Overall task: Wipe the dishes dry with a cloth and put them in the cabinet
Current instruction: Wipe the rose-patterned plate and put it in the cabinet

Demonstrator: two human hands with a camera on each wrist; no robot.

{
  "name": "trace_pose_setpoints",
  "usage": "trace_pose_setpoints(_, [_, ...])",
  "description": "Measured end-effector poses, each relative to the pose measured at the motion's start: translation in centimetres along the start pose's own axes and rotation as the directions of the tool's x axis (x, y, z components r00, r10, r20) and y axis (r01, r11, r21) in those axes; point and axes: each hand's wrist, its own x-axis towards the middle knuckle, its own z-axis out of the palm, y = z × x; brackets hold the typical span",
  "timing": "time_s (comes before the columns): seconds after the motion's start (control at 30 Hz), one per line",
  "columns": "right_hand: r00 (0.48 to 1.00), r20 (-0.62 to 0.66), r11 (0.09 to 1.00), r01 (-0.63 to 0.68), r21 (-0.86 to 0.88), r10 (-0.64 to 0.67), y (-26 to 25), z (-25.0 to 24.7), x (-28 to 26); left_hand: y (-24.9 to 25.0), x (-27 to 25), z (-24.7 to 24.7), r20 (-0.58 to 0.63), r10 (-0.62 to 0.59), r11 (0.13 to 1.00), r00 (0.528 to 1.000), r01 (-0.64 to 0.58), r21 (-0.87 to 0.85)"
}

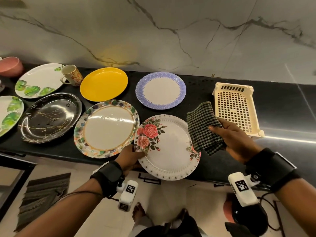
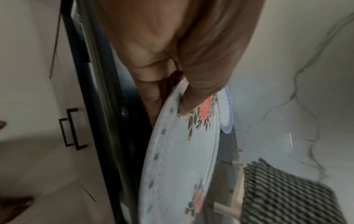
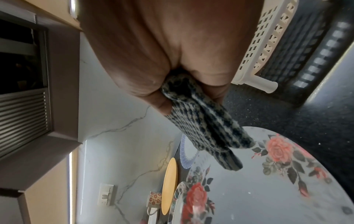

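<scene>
Left hand (image 1: 130, 156) pinches the rose plate (image 1: 171, 151) at its left rim, thumb on top over the rose print, fingers curled underneath; plate is tilted, lifted on that side, with its near edge hanging out past the front of the dark surface (image 1: 196, 86); right hand (image 1: 236, 139) pinches the folded checked cloth (image 1: 203, 129), thumb on top, cloth over the plate's right rim; cannot tell if it touches yet; wipe looks just about to start. Risks: one-sided rim pinch on a plate with specks that look like water, so cloth pressure on the far side could lever it out of the thumb; it overhangs the floor, so a slip likely means a drop; the mosaic-rim plate (image 1: 106, 129) sits just beside the left hand, and a swing that way could clip it; the cloth's loose lower end could drag on the surface; cabinet doors (image 2: 72, 128) are below the surface, closed, and both hands are full.
</scene>
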Motion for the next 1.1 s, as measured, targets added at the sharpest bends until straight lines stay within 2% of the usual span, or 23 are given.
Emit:
trace_pose_setpoints(0.17, [0.999,0.017,0.979,0.052,-0.196,-0.049,-0.7,1.1,0.6,2.1,-1.0,1.2,0.093,0.222,0.974,0.971,-0.216,-0.071])
trace_pose_setpoints(0.27, [0.995,0.05,0.909,0.101,-0.404,-0.088,-2.0,2.4,1.2,3.1,-1.4,1.3,0.08,0.299,0.954,0.951,-0.295,-0.059])
trace_pose_setpoints(0.37, [0.971,0.124,0.753,0.239,-0.613,-0.207,-2.3,3.7,2.6,3.8,-1.7,1.3,0.113,0.346,0.938,0.931,-0.342,-0.053])
trace_pose_setpoints(0.43, [0.95,0.196,0.642,0.308,-0.703,-0.241,-2.1,4.7,3.5,4.4,-2.0,1.4,0.12,0.377,0.926,0.919,-0.373,-0.053])
trace_pose_setpoints(0.53, [0.911,0.36,0.406,0.412,-0.815,-0.202,-1.3,7.2,4.7,5.4,-2.2,1.8,0.121,0.438,0.899,0.891,-0.431,-0.082])
trace_pose_setpoints(0.6, [0.886,0.435,0.266,0.463,-0.846,-0.157,-0.9,9.0,4.8,6.1,-2.3,1.8,0.109,0.465,0.884,0.878,-0.456,-0.102])
trace_pose_setpoints(0.67, [0.843,0.515,0.177,0.537,-0.825,-0.157,-0.4,9.9,4.7,6.5,-2.2,1.7,0.071,0.474,0.877,0.878,-0.463,-0.13])
trace_pose_setpoints(0.8, [0.76,0.647,0.07,0.65,-0.757,-0.065,1.4,9.8,3.7,7.0,-2.3,1.1,0.03,0.497,0.854,0.867,-0.483,-0.196])
trace_pose_setpoints(0.9, [0.693,0.718,0.005,0.72,-0.694,-0.064,3.3,7.5,2.5,7.3,-2.6,0.5,-0.001,0.461,0.863,0.887,-0.449,-0.229])
trace_pose_setpoints(0.93, [0.69,0.721,0.004,0.723,-0.691,-0.058,3.6,6.4,2.3,7.3,-2.7,0.2,0.0,0.453,0.868,0.892,-0.441,-0.23])
trace_pose_setpoints(0.97, [0.71,0.702,0.01,0.703,-0.711,-0.05,3.7,5.2,2.3,7.4,-2.9,0.1,0.008,0.444,0.873,0.896,-0.431,-0.23])
trace_pose_setpoints(1.1, [0.856,0.513,0.045,0.515,-0.856,-0.06,1.8,3.2,4.2,7.8,-3.5,0.2,0.071,0.415,0.894,0.907,-0.392,-0.218])
